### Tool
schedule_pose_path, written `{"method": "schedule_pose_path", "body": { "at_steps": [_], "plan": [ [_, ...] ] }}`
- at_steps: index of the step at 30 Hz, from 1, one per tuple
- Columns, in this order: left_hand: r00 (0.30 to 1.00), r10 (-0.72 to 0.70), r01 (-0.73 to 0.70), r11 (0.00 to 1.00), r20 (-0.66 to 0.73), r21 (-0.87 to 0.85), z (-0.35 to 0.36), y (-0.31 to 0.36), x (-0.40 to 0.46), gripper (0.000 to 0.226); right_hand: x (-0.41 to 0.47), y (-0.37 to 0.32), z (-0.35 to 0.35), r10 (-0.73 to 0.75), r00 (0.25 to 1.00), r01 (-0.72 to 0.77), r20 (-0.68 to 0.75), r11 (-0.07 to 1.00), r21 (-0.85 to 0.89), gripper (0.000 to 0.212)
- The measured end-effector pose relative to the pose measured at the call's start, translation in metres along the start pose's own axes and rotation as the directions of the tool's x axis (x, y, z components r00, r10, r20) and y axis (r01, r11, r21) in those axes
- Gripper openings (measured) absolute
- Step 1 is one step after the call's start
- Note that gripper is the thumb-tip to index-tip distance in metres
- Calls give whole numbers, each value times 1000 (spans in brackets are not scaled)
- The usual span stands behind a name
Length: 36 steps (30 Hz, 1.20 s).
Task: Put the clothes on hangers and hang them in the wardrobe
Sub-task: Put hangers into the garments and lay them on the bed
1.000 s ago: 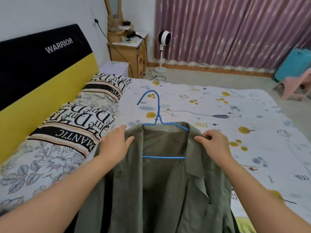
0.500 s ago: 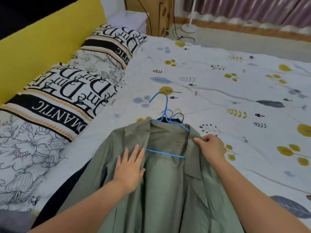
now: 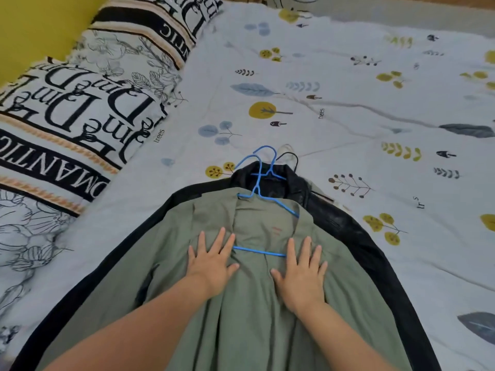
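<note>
With both palms flat, we press the green shirt (image 3: 249, 303) onto the bed sheet (image 3: 375, 108): left hand (image 3: 211, 259) and right hand (image 3: 301, 274) have fingers spread, gripping nothing. Shirt sits on a blue hanger (image 3: 258, 251), crossbar between our hands, hook pointing away. It lies on top of a black jacket (image 3: 345, 231) with its own blue hanger. Lettered pillows (image 3: 67, 113) lie at left.

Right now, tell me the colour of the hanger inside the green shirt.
Blue hanger, head view.
</note>
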<state>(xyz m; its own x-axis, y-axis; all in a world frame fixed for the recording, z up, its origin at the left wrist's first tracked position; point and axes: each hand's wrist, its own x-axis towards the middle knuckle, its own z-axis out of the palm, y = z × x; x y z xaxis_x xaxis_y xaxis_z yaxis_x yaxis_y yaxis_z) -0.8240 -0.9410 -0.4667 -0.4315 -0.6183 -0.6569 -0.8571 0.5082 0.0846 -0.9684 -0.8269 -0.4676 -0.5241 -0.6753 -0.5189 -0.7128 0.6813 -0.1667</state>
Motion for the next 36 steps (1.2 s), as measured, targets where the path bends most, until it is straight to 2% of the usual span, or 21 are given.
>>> {"method": "schedule_pose_path", "body": {
  "at_steps": [7, 9, 11, 14, 19, 24, 27, 31, 36],
  "plan": [
    [997, 12, -8, 999, 73, -49, -21, 1, -1, 65, 18, 13, -33, -101, 978, 89, 182, 993, 71, 67],
    [1000, 13, -11, 998, 26, -56, -33, 3, -14, 60, 7, 12, -51, -118, 986, 107, 122, 990, 91, 57],
    [997, 20, -24, 999, -79, -46, -45, 2, -30, 49, -10, 9, -67, -143, 989, 141, 23, 987, 82, 46],
    [985, 33, -57, 988, -168, -141, -61, -5, -60, 36, -45, 0, -89, -182, 983, 181, 0, 979, 91, 36],
    [973, 88, -125, 977, -212, -172, -87, -18, -129, 31, -116, -15, -110, -200, 975, 196, 97, 980, 45, 36],
    [969, 225, -230, 973, -100, -35, -101, -47, -218, 34, -200, -34, -129, -170, 956, 179, 240, 984, -20, 41],
    [970, 233, -233, 972, -74, 10, -103, -71, -277, 37, -252, -46, -138, -185, 933, 212, 309, 976, -55, 42],
    [972, 215, -213, 977, -95, 27, -102, -102, -340, 34, -307, -57, -142, -184, 940, 225, 287, 967, -118, 44],
    [983, 154, -149, 987, -98, 58, -97, -131, -406, 40, -355, -73, -149, -206, 934, 279, 292, 931, -234, 46]
  ]
}}
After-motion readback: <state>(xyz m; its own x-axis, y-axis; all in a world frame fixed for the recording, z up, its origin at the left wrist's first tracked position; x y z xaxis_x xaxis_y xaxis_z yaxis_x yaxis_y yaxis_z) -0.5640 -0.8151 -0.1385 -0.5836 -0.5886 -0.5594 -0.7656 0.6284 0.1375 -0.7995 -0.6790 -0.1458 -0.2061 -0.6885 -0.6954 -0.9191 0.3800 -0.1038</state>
